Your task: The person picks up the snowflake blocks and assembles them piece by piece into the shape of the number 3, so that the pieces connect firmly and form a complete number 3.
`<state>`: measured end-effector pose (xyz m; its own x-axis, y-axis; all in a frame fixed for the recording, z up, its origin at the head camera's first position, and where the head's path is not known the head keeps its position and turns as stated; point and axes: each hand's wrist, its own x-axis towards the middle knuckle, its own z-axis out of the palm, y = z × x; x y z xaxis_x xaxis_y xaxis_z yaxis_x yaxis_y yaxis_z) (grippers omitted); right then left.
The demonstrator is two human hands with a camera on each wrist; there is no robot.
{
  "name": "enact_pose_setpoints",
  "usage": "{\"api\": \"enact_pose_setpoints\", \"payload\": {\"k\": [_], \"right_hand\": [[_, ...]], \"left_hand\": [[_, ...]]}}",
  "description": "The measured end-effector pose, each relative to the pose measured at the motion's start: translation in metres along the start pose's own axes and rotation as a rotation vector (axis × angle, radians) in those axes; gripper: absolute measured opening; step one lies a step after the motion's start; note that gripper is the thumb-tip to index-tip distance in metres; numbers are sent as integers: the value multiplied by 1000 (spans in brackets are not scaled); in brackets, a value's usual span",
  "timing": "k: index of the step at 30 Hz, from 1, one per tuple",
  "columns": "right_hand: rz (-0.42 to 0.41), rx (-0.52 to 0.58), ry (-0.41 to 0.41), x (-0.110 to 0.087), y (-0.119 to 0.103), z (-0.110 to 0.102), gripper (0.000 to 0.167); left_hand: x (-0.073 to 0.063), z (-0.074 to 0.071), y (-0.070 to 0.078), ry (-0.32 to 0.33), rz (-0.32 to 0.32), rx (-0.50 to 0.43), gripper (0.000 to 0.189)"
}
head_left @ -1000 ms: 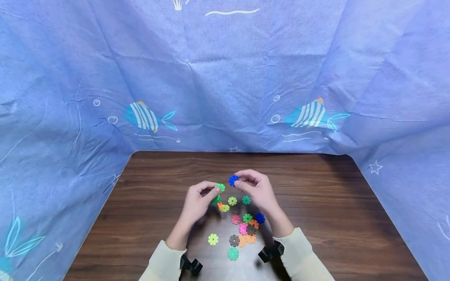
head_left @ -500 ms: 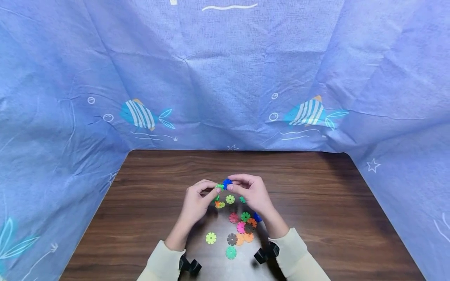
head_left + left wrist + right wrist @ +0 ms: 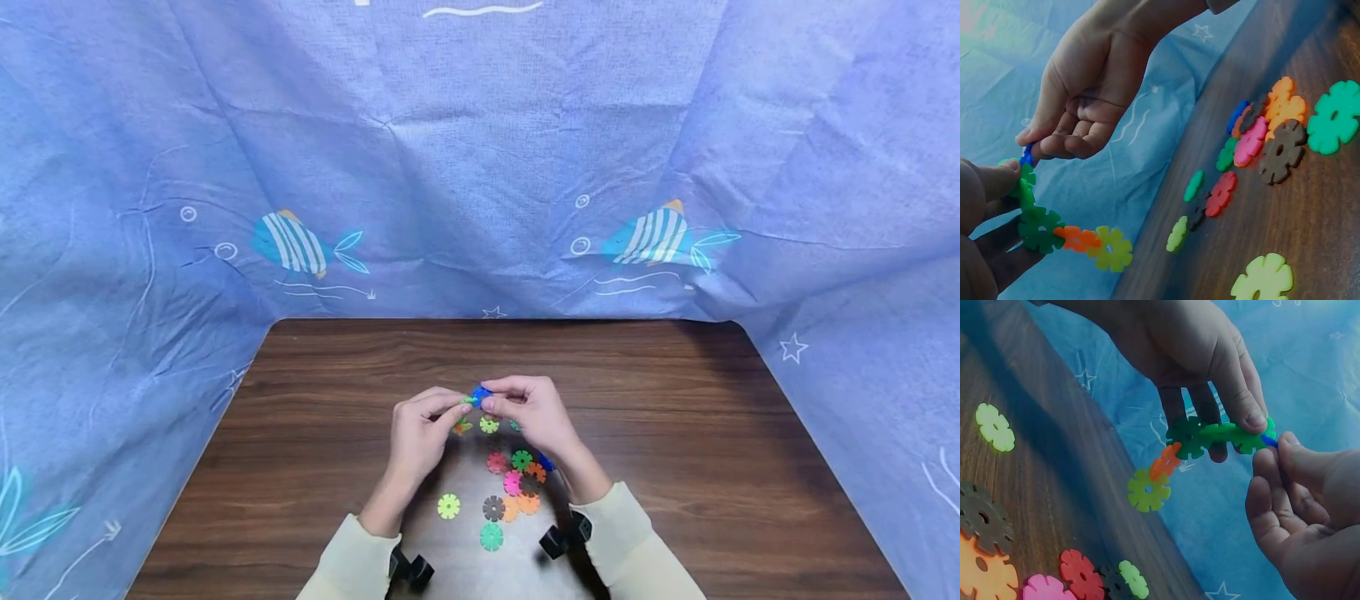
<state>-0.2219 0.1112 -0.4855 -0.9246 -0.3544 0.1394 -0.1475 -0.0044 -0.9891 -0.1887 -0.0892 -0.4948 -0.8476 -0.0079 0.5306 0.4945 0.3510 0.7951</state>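
Observation:
My left hand [image 3: 422, 427] pinches the end of a chain of notched plastic discs. In the right wrist view the chain runs from a bright green disc [image 3: 1249, 439] through a dark green disc [image 3: 1187, 437] and an orange disc [image 3: 1166, 461] to a yellow-green disc [image 3: 1149, 489] at its free end. Thumb and finger of my right hand [image 3: 538, 415] pinch a blue disc [image 3: 481, 396], which meets the bright green disc edge to edge, set crosswise to it. Fingertips of both hands are close together, and the chain hangs above the table.
Loose notched discs lie on the brown table [image 3: 337, 367] below the hands: a lime disc [image 3: 448, 506], a teal disc [image 3: 491, 537], a pink disc [image 3: 513, 482], a red disc [image 3: 497, 462] and several others, some overlapping. A blue fish-print cloth [image 3: 480, 167] stands behind the table.
My right hand has moved left, bringing the blue disc from apart to against the green disc of the chain. The green disc has turned edge-on in the head view.

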Motion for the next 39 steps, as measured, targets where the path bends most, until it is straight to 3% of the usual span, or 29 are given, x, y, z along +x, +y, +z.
{"api": "enact_pose_setpoints", "payload": {"k": [2,8,12,15,20,27,33,39], "right_hand": [[-7,1,-13,1,2,-2,25],[-14,-64,-62,1,2,-12,33],[13,-141,-48,2,4,-28,38],[28,-326,-52,5,10,-41,32],[58,-711,-159,12,22,-55,28],[83,-956,-263,14,38,-56,26],[32,-1028,-273,13,43,-54,17],[67,-941,-205,14,44,-52,20]], "left_hand": [[-1,2,1,7,-21,-9,4],[-2,2,2,-34,-200,-87,4],[2,-5,2,-22,-272,-164,10],[5,-10,1,-1,-306,-209,12],[10,-19,2,27,-343,-231,11],[12,-24,4,32,-360,-252,13],[11,-23,4,31,-355,-259,12],[11,-22,5,19,-351,-259,12]]}}
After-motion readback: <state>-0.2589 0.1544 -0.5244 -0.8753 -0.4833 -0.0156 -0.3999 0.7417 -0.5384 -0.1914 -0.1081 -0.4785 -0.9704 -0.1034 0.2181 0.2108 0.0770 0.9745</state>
